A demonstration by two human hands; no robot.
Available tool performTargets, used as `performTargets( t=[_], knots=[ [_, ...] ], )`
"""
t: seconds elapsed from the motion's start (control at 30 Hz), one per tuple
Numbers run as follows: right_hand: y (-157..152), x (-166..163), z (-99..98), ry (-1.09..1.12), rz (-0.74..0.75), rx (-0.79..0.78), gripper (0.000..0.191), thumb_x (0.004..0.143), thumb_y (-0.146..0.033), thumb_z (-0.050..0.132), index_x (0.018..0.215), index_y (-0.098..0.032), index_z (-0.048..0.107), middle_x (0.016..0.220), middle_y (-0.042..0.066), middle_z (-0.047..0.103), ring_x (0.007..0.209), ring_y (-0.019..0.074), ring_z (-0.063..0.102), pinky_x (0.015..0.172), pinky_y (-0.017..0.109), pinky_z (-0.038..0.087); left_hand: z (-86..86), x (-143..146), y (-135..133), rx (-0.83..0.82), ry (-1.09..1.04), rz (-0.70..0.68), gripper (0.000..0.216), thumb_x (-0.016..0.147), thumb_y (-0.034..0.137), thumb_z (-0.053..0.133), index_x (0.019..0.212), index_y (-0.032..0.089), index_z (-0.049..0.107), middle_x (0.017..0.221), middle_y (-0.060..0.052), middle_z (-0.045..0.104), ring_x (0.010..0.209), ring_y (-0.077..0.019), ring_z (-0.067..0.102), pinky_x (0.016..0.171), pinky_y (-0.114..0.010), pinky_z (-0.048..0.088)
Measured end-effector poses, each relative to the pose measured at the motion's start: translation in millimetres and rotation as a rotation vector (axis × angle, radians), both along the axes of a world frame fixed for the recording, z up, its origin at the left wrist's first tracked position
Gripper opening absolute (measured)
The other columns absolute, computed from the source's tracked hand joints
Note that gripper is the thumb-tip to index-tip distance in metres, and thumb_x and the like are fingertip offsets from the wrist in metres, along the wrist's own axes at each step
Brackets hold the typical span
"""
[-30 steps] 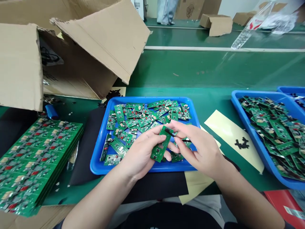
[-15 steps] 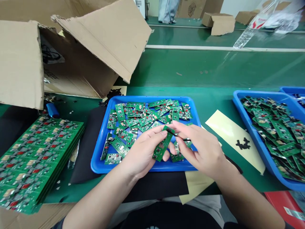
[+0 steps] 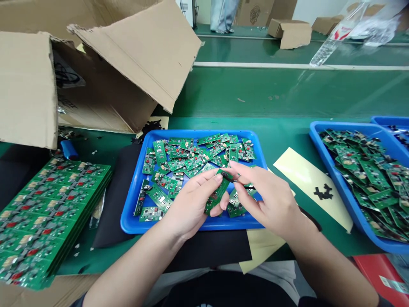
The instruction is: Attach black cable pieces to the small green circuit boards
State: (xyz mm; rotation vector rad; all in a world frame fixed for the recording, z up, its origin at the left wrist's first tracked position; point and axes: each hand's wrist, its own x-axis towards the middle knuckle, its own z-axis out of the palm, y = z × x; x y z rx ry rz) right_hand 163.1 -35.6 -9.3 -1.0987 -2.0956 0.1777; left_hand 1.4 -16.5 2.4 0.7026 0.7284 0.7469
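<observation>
My left hand [image 3: 194, 196] is closed on a green circuit board [image 3: 217, 194], tilted above the front of a blue tray [image 3: 129, 213]. Its thumb presses near the board's upper end, where a small black part shows. In the fingers of my right hand [image 3: 270, 198] is a thin black tool [image 3: 251, 187] that looks like tweezers, mostly hidden by the hand. The tool's tip meets the upper end of the board. Loose boards [image 3: 159, 197] lie scattered in the tray beneath both hands.
Stacked board panels [image 3: 41, 217] stand at left, before an open cardboard box [image 3: 137, 51]. On the right, yellow backing paper [image 3: 297, 170] carries small black pieces [image 3: 323, 192], beside another blue tray [image 3: 347, 204] full of boards. A plastic bottle [image 3: 329, 47] leans at the back.
The board has tilted slightly in my left hand, and the fingers under it have shifted a little. The tool stays at its upper end. The whole view has shifted slightly.
</observation>
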Motion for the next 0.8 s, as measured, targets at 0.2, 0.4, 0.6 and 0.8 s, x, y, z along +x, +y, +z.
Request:
performTargets(
  t=[0.2,0.4,0.6,0.8],
  knots=[
    [1.9,3.2,1.0,-0.018,-0.014,0.038,0.033,0.090,-0.011,0.047,0.123,-0.014,0.053,0.089,0.007,0.070,0.071,0.0171,0.063,0.065,0.033,0.053,0.0,-0.2,0.5,0.046,0.000,-0.010,0.020,0.089,0.029,0.051,0.091,0.013,0.062,0.048,0.005,0.048,0.041,-0.0052,0.035,0.038,-0.015,0.024],
    [6.2,8.3,3.5,-0.068,0.000,0.105,0.029,0.090,-0.010,0.047,0.118,-0.013,0.056,0.080,0.005,0.068,0.067,0.0155,0.060,0.062,0.032,0.051,-1.8,-1.4,-0.4,0.085,0.097,-0.049,0.026,0.089,0.031,0.050,0.100,0.012,0.062,0.048,0.005,0.047,0.040,-0.0051,0.034,0.038,-0.016,0.023],
    [11.3,15.8,0.0,-0.172,0.030,0.211,0.036,0.089,-0.007,0.050,0.125,-0.013,0.053,0.075,0.005,0.067,0.071,0.0185,0.061,0.067,0.035,0.052,-3.0,-2.3,-1.0,0.165,0.235,-0.083,0.031,0.088,0.035,0.050,0.067,0.014,0.057,0.050,0.002,0.053,0.039,-0.0053,0.036,0.042,-0.019,0.029],
    [14.4,13.9,-1.5,-0.154,0.122,0.314,0.038,0.089,-0.006,0.051,0.127,-0.011,0.051,0.077,0.005,0.066,0.075,0.0182,0.061,0.074,0.036,0.054,-3.0,-4.7,1.8,0.240,0.300,-0.236,0.041,0.090,0.037,0.047,0.057,0.014,0.054,0.046,0.003,0.048,0.039,-0.0051,0.035,0.042,-0.019,0.026]
  ],
)
